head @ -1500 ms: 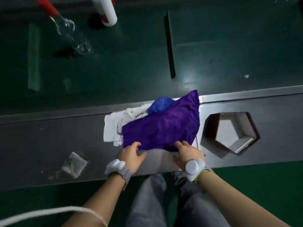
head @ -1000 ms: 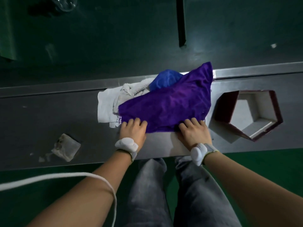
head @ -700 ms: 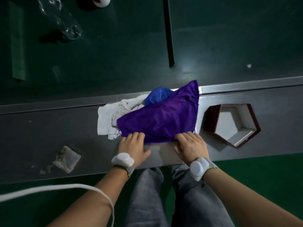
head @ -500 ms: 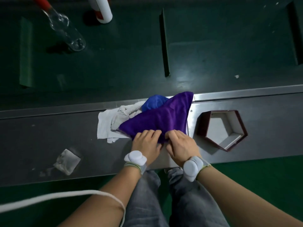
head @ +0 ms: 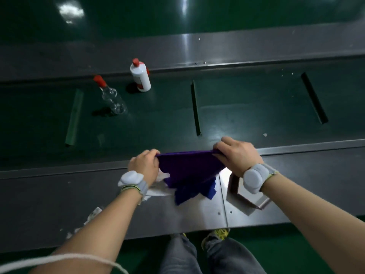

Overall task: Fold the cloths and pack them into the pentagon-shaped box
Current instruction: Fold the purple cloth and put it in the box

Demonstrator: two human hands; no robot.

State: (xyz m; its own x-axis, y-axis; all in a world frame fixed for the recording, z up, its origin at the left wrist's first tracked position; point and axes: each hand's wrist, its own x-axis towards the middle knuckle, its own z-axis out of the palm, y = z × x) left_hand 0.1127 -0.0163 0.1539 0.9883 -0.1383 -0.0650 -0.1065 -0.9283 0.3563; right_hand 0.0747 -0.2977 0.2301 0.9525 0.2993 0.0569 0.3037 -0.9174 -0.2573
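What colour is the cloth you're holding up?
Purple. The cloth shows in the head view, held between both hands.

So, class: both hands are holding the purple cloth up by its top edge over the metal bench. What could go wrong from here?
1. The purple cloth hangs unevenly between the left hand and right hand, so the fold may come out crooked.
2. Its hanging end touches the blue cloth beneath and could drag it about.
3. The pentagon box is partly hidden behind the right wrist; a lowering arm might knock it.
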